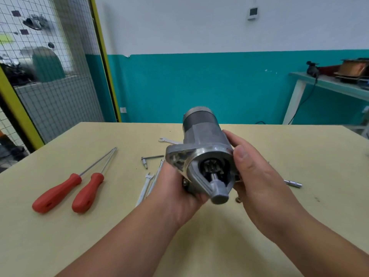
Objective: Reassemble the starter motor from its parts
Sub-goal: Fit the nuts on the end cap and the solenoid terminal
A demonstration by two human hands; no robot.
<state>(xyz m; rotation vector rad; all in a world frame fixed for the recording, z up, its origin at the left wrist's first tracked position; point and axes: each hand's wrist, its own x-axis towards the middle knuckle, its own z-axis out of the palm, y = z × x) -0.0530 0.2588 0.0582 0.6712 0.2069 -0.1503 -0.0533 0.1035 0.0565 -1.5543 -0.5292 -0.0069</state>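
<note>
Two bare forearms reach in from the lower edge and meet over a pale wooden table. The left hand cups the starter motor from below and from the left. Its palm lies under the casting and its fingers curl beneath, mostly hidden by the motor. The right hand grips the opposite side. Its thumb lies along the right edge of the flange, and its fingers wrap round the far side, with the fingertips showing on top of the housing. Both hands are closed on the motor, which is held in the air above the middle of the table, clear of the surface.

The motor points its nose toward the camera. The nose is grey cast metal that tapers to a blunt round cap. Behind the cap, an opening in the casting shows a dark toothed gear on a short shaft. The flange spreads to the left, scuffed and dirty on its face. The darker round body extends away from the viewer and ends in a lighter cap.

On the table to the left lie two red-handled screwdrivers, side by side. Thin wrenches and a small bent key lie just beside the left hand. A short metal bit lies to the right.
</note>
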